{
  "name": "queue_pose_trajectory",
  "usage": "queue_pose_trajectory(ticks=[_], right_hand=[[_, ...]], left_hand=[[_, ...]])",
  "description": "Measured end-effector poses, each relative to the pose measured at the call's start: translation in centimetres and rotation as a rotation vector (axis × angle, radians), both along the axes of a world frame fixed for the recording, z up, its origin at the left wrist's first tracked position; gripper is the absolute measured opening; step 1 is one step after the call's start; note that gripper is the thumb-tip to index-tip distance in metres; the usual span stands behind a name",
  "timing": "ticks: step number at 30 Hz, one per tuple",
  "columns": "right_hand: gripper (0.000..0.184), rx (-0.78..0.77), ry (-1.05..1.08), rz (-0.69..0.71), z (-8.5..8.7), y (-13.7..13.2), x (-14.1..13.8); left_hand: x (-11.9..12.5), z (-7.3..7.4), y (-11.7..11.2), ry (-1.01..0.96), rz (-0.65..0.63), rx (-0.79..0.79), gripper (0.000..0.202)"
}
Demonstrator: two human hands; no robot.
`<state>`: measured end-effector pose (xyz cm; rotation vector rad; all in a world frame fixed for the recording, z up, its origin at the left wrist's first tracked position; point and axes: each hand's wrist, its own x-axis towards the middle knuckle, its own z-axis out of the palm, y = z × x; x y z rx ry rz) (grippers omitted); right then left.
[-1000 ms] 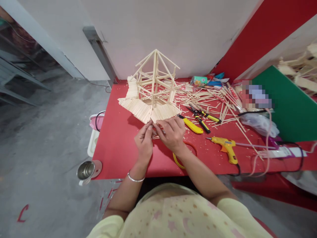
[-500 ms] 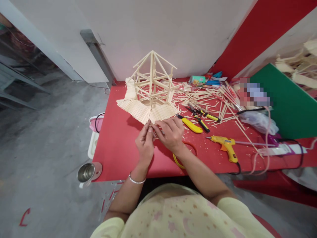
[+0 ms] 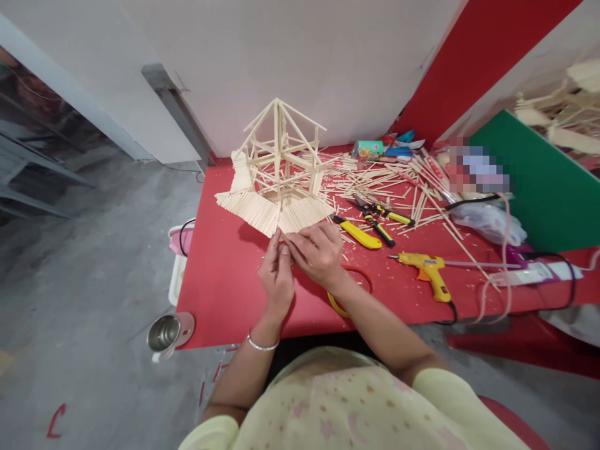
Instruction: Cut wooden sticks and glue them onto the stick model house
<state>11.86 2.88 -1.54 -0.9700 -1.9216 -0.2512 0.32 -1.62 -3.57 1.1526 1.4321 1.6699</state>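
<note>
A pavilion-like model [image 3: 277, 162] of thin wooden sticks stands on the red table, with a pointed open frame on top and slanting eaves of sticks laid side by side. At its front corner, where two eave panels meet, my left hand [image 3: 276, 275] is closed in a pinch. My right hand [image 3: 321, 253] is closed beside it, its fingertips touching the left ones. Between them is what looks like the end of a thin wooden stick [image 3: 283, 236], mostly hidden by the fingers. Right of my right hand lies a yellow utility knife [image 3: 359, 233].
Loose sticks [image 3: 375, 181] litter the table's back. Cutting pliers [image 3: 377, 226], a yellow glue gun [image 3: 424, 269] with a cord and a roll of yellow tape [image 3: 337, 305] lie to the right. A metal mug [image 3: 169, 334] stands by the left front corner. A green board [image 3: 539, 181] leans at right.
The view has shifted slightly. Both hands stay at the model's front corner, with the fingertips a little closer together and the right fingers more bent.
</note>
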Motion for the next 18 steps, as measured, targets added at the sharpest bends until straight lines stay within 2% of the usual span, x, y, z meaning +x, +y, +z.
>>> queue_pose_trajectory(ticks=[10,18], right_hand=[[0.015,-0.044,-0.002,0.004,-0.17,0.0,-0.01],[0.014,-0.035,0.002,0.009,-0.03,0.09,-0.04]], left_hand=[[0.11,0.85,-0.09,-0.026,0.015,-0.004,0.046],[0.14,0.74,-0.02,-0.051,0.012,0.01,0.045]])
